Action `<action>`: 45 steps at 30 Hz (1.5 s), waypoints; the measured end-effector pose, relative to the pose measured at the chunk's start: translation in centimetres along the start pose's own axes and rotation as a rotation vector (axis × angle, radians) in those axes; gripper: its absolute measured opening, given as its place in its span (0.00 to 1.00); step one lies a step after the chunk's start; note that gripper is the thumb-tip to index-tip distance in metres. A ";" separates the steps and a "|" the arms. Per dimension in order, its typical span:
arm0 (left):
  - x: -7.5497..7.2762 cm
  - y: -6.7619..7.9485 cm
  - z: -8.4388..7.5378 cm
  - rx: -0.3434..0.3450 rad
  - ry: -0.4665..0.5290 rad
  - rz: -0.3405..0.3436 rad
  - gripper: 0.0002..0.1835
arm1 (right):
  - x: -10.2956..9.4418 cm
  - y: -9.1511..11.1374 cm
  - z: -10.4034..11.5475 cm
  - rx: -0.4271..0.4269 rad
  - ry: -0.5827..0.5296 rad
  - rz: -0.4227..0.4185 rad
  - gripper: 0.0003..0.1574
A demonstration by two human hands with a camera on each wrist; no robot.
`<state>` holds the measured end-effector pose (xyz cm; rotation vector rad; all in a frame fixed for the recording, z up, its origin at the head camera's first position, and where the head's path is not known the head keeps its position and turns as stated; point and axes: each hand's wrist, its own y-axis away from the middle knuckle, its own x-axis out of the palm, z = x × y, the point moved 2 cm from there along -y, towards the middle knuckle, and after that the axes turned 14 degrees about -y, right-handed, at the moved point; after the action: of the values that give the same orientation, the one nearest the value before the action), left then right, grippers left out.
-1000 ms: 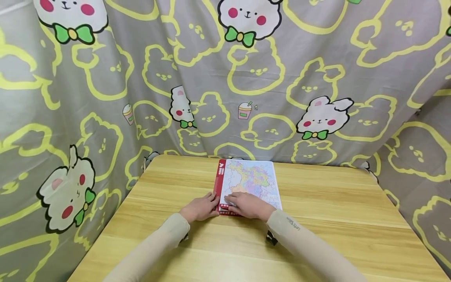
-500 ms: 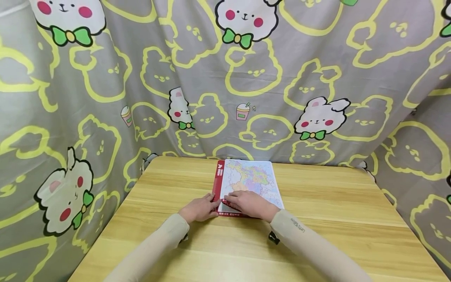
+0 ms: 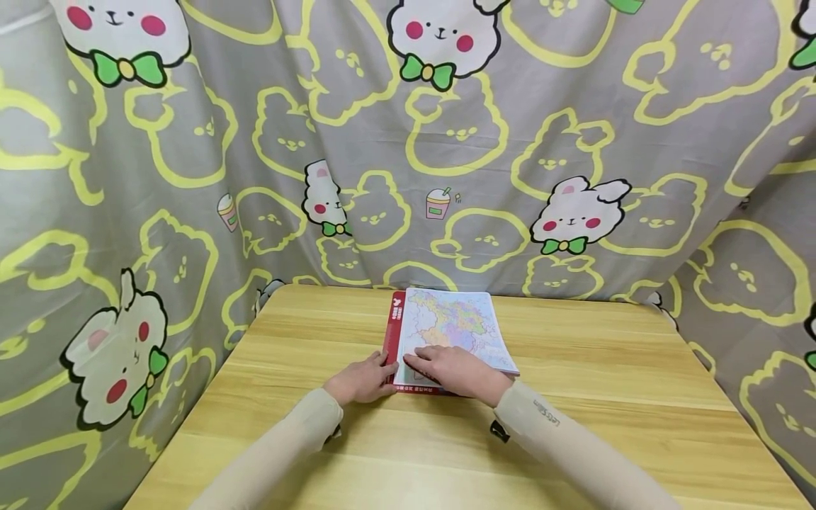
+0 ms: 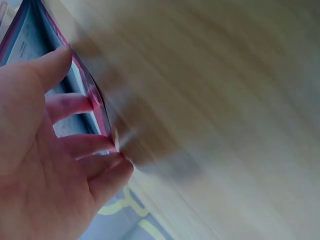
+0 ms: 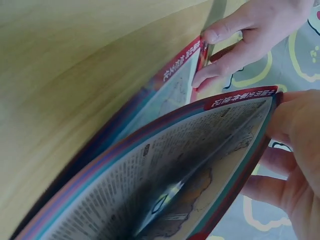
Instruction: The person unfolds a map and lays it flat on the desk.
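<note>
A map sheet point(image 3: 446, 319) with a pale blue sea lies over a red-edged sheet point(image 3: 395, 319) at the table's far middle. My left hand point(image 3: 362, 377) touches the lower left corner of the red-edged sheet, with fingers spread along its rim in the left wrist view. My right hand point(image 3: 455, 372) pinches the near left corner of the upper map. In the right wrist view, that folded map point(image 5: 145, 155) is raised on edge, with printed text and a map inside its fold. The lower sheet point(image 5: 172, 95) lies beneath it, partly hidden.
The wooden table point(image 3: 605, 411) extends around the maps on both sides. A grey curtain point(image 3: 376, 127) with yellow bear outlines and white rabbits hangs behind it and along both sides.
My right hand has moved slightly right, and the upper map's near corner has lifted, uncovering more of the lower sheet. The left hand has hardly moved.
</note>
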<state>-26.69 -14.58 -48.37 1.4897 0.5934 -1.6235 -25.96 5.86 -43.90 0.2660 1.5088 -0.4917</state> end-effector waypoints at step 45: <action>1.0 0.5 -0.3 -0.143 0.072 0.061 0.38 | -5.8 6.9 -1.3 -0.023 0.121 -0.166 0.37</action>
<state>-26.08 -14.89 -49.27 1.4514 0.6832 -1.4544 -23.82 13.31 -39.11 0.1553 1.6618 -0.5984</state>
